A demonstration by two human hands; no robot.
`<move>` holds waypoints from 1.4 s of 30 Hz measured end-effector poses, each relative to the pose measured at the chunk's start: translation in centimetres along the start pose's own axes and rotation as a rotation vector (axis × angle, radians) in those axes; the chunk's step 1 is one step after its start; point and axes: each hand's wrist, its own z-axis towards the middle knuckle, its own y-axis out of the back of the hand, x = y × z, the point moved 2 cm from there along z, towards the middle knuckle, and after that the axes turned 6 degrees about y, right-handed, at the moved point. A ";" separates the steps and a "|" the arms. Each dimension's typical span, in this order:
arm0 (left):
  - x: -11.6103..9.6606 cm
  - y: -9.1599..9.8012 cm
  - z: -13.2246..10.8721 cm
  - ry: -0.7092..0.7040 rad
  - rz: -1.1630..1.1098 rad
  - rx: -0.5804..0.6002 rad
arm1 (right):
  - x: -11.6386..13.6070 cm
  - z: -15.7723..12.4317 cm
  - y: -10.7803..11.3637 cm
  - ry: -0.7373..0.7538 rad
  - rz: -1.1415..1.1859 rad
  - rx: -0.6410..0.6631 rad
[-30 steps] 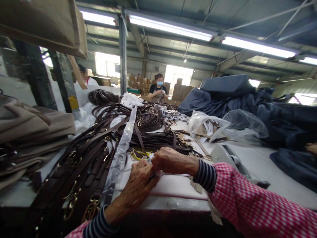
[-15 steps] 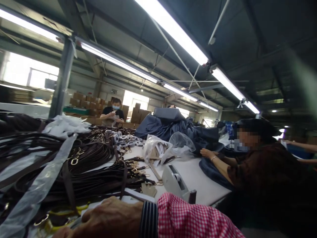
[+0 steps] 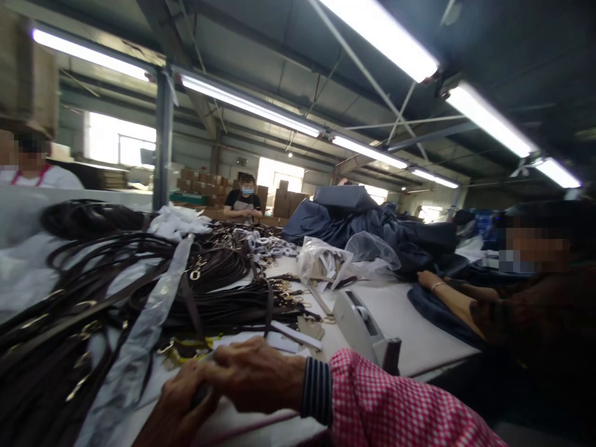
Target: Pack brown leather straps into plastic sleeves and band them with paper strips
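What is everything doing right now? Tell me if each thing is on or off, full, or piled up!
Left hand: curled around a small dark thing
Right hand: bent, fingers against the left hand
Ceiling tube lights: on
Tape dispenser: standing on the table, untouched
Plastic bag: bulging, white and tan pieces inside
Brown straps: coiled in piles
Navy fabric: crumpled in a heap
Cardboard boxes: stacked

Long fluorescent tube lights [image 3: 246, 105] run beneath the steel roof beams [image 3: 298, 81] of a factory hall, with a steel column [image 3: 162, 139], bright windows [image 3: 118, 139] far left, and stacked cardboard cartons [image 3: 198, 185] at the far end.
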 end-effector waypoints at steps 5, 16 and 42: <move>-2.0 0.8 -0.3 0.174 -0.112 0.092 | 0.6 -0.1 -0.1 -0.225 0.289 -0.117; -2.7 1.9 -0.9 0.288 -0.586 0.106 | 3.3 -2.9 -2.4 -0.324 0.630 -0.385; 3.2 0.0 0.3 0.231 -0.060 -0.068 | -3.8 -30.2 7.1 -1.652 0.844 -0.502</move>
